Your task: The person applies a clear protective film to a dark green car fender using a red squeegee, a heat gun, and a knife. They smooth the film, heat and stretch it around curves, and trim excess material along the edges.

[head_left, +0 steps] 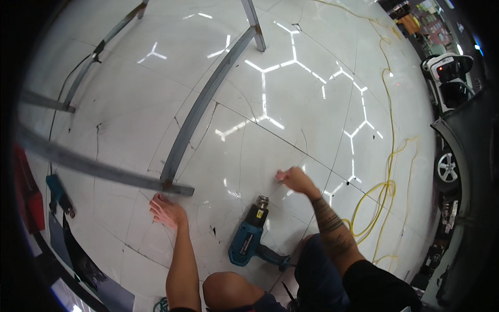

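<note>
My left hand (pixel 167 210) is by the end of a grey metal frame (pixel 195 109), just on the near side of its corner. Its fingers are loosely bent and apart, with nothing visible in them; whether they touch the metal I cannot tell. To the right, my right hand (pixel 296 180) is over the pale tiles with its fingers drawn together at the tips. Anything pinched there is too small to make out. Between my forearms, beside my knee, sits a teal and black heat gun (pixel 248 235), its metal nozzle pointing away from me.
Glossy floor tiles (pixel 280 156) reflect the ceiling lights. A yellow hose (pixel 387 184) lies in loops at right, near car parts and a wheel (pixel 447 166). Another teal tool (pixel 58 195) is at far left by a red object (pixel 32 203) and dark panels (pixel 83 260).
</note>
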The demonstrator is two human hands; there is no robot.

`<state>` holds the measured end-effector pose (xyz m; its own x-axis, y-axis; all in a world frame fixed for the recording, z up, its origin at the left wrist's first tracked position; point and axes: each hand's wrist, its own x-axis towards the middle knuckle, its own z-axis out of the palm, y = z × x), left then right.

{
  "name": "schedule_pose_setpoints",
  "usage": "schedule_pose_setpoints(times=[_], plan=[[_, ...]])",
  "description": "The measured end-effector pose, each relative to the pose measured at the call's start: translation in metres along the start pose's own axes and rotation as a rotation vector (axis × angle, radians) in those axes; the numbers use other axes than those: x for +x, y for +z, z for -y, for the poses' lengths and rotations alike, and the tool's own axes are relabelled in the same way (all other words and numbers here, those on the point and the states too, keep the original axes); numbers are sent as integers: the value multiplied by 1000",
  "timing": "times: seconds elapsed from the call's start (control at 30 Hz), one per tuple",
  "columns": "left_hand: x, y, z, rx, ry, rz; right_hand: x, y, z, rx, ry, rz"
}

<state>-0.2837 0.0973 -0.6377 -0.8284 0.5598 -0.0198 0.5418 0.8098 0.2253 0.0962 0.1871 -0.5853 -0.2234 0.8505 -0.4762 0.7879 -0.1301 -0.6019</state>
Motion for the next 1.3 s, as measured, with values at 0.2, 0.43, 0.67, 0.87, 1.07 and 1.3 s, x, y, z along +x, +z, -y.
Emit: schedule_pose_setpoints(times=[0.2, 0.43, 0.67, 0.87, 1.07, 1.3], plan=[[-9, 36, 43, 230, 178, -152, 199, -87, 36, 159, -113, -599], [-9, 23, 42, 88, 200, -48, 359, -152, 71, -479, 48, -653], [-10, 29, 45, 0, 293, -158, 372, -166, 79, -823, -35, -634], [-3, 19, 31, 51, 267, -46, 338, -162, 50, -824, -269, -706], [-24, 74, 87, 316, 332, -196, 257, -88, 60, -417, -415, -819], [3, 9, 14, -32, 120, -81, 75, -17, 157, 292, -417, -705]])
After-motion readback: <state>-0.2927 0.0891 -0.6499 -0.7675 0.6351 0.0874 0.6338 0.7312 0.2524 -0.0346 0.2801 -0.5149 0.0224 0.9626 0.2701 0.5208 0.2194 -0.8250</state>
